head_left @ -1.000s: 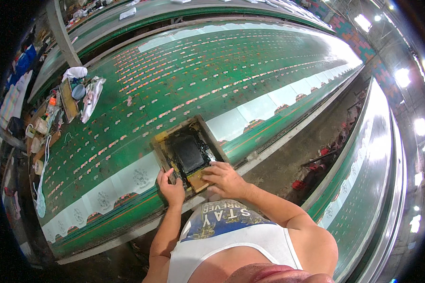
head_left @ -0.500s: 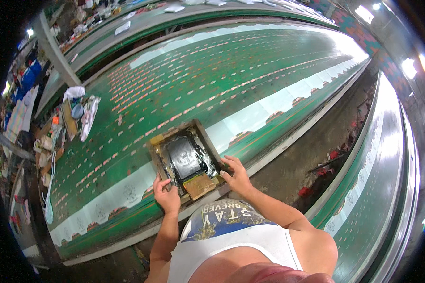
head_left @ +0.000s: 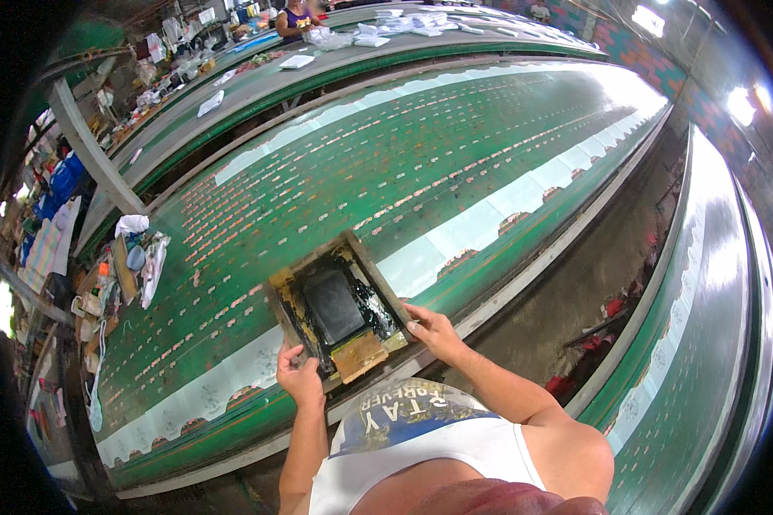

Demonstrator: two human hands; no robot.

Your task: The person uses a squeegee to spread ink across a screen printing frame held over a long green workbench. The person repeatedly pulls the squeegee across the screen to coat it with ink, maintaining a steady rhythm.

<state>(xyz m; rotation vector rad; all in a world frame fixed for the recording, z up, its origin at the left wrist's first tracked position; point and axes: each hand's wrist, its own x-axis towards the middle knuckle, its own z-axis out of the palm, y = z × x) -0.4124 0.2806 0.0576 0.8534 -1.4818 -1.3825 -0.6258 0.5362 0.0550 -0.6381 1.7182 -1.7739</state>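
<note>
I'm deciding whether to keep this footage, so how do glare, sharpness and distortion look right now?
Head view: glare washes out the far end of the green table; head view: lights at upper right are blown out; head view: left hand, right hand and wooden frame look fairly sharp; head view: table edges bow, and the corners go black.

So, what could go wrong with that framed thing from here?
Glossy black paste lies along one side inside the wooden frame; tipping might spill it onto the white sheets on the table.
The wooden block at the near end is held by neither hand, so it might slide.
The left hand and right hand hold opposite sides; uneven lifting could twist the frame.
</note>
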